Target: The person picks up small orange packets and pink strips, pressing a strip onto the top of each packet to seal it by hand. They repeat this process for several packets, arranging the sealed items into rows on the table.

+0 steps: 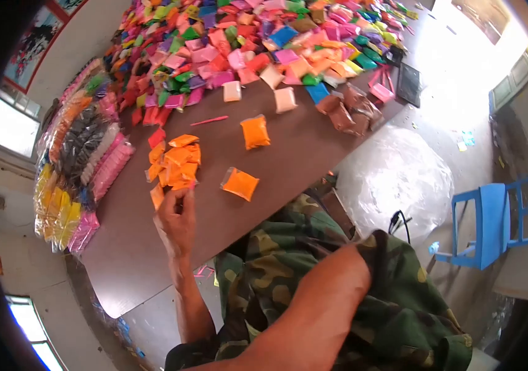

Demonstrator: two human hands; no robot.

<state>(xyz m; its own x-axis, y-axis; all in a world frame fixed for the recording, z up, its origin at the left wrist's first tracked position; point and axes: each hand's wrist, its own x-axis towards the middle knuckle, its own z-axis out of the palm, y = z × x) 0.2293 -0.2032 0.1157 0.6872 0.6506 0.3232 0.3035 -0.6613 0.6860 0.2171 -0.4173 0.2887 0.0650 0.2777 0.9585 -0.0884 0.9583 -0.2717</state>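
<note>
My left hand (pixel 176 216) is at the near edge of a heap of small orange packets (pixel 180 157). Its thumb and fingers are pinched together, with a small pink tip (pixel 192 184) showing at them; what they hold is too small to make out. Two more orange packets, one upper (pixel 255 132) and one lower (pixel 240 183), lie apart to the right of the heap. A thin pink stick (pixel 209 120) rests above. My right forearm (pixel 313 303) crosses low over my camouflage clothing, and the right hand is out of the frame.
A big pile of colourful packets (pixel 214 55) covers the far side of the brown table (pixel 214 229). Bagged bundles (pixel 78 161) line its left edge. Brown packets (pixel 350 112) sit near the right edge. Beyond are a clear plastic bag (pixel 394 179) and a blue chair (pixel 491 226).
</note>
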